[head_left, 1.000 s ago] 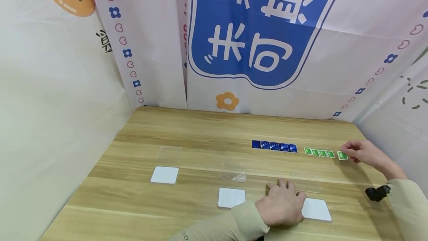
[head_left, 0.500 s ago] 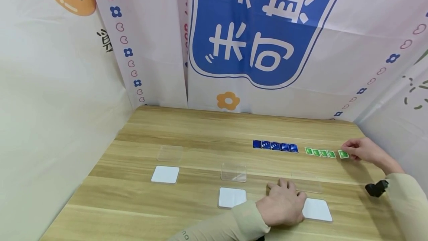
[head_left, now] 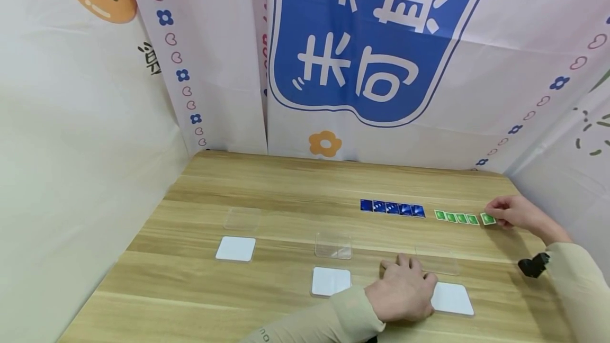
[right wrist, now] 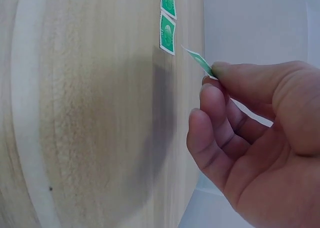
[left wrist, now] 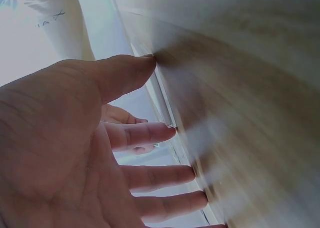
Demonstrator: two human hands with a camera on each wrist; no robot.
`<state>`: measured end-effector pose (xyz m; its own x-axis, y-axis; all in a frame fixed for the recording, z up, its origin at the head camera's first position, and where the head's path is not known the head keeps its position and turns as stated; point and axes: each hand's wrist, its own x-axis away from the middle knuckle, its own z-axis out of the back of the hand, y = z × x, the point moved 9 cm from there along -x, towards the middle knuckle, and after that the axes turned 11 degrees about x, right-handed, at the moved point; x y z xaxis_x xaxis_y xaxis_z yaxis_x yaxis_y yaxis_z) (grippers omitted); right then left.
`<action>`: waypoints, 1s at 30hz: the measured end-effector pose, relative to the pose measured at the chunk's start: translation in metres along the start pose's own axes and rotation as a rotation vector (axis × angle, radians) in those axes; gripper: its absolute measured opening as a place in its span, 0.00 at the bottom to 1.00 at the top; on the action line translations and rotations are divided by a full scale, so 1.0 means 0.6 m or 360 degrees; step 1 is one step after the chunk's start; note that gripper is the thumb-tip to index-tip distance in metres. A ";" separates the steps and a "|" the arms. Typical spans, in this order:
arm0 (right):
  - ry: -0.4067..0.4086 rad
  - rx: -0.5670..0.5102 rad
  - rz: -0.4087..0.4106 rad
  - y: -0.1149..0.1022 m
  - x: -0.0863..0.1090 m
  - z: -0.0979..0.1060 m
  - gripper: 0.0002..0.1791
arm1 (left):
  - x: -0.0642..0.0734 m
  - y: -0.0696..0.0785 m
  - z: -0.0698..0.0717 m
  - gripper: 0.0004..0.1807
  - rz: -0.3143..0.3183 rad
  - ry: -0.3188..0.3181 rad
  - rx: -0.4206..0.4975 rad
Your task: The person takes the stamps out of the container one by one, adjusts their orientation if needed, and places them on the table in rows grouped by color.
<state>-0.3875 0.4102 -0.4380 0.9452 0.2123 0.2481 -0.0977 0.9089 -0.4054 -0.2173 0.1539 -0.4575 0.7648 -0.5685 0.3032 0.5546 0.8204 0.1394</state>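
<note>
My right hand [head_left: 519, 217] pinches a small green stamp [right wrist: 200, 62] between thumb and fingers, held slightly above the table. To its left lies a row of several similar green stamps [head_left: 456, 217] with white borders, and farther left a row of several dark blue stamps [head_left: 392, 208]. My left hand [head_left: 402, 291] rests near the front right with fingers spread and fingertips down on the wood. In the left wrist view its thumb [left wrist: 125, 72] and index fingertip reach the edge of a white rounded square [head_left: 451, 298], which the hand partly covers in the head view.
Two more white rounded squares, one at left [head_left: 235, 248] and one in the middle [head_left: 331, 281], lie on the wooden table [head_left: 200, 290]. Behind each of the three is a clear plate, such as the middle clear plate [head_left: 332, 245]. Printed cloth [head_left: 229, 94] walls the table in.
My right hand, with the pinched stamp, has shifted very slightly left, toward the green row. My left hand keeps its place.
</note>
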 end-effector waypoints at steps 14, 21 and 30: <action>0.0066 0.0077 -0.0063 0.025 -0.013 -0.007 0.15 | 0.003 -0.003 0.000 0.25 0.0020 -0.0015 0.0008; 0.0104 0.0126 -0.0058 0.026 -0.018 -0.010 0.14 | 0.003 -0.002 0.000 0.25 0.0012 -0.0018 0.0005; 0.0143 0.0154 -0.0053 0.023 -0.023 -0.012 0.10 | 0.002 -0.002 -0.001 0.26 0.0017 -0.0025 0.0012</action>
<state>-0.3997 0.4173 -0.4536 0.9720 0.1526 0.1786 -0.0915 0.9462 -0.3105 -0.2169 0.1519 -0.4579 0.7653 -0.5586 0.3197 0.5437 0.8270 0.1434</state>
